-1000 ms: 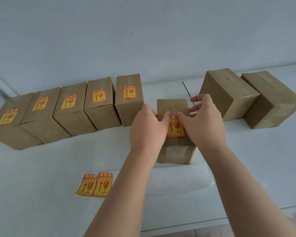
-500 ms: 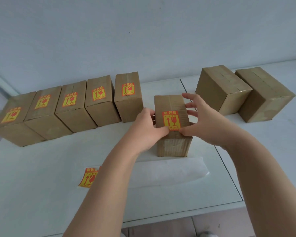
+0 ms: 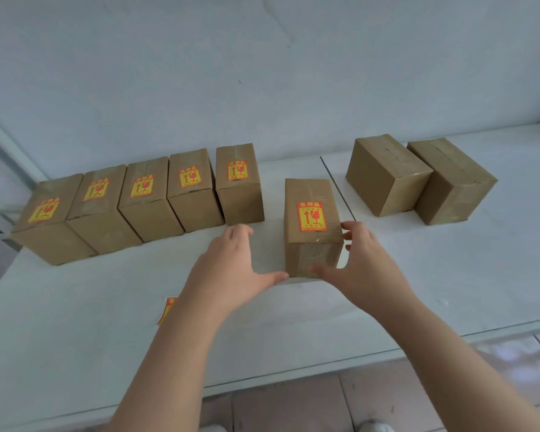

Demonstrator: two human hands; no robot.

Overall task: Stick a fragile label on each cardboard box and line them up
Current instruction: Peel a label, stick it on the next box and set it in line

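Note:
A cardboard box stands alone mid-table with a yellow and red fragile label stuck on its top. My left hand is spread to its left, the thumb tip touching the lower front corner. My right hand cups the right front corner, thumb low on the front face and fingers at the right edge. Several labelled boxes form a row at the back left. Two plain boxes sit at the back right.
A spare label lies on the white table, mostly hidden by my left forearm. A gap separates the row from the lone box. The wall runs close behind the boxes. The table's front edge is near, with floor tiles below.
Both hands have come off the label on top of the box and dropped to its sides. The label now lies flat and uncovered. The box has not moved.

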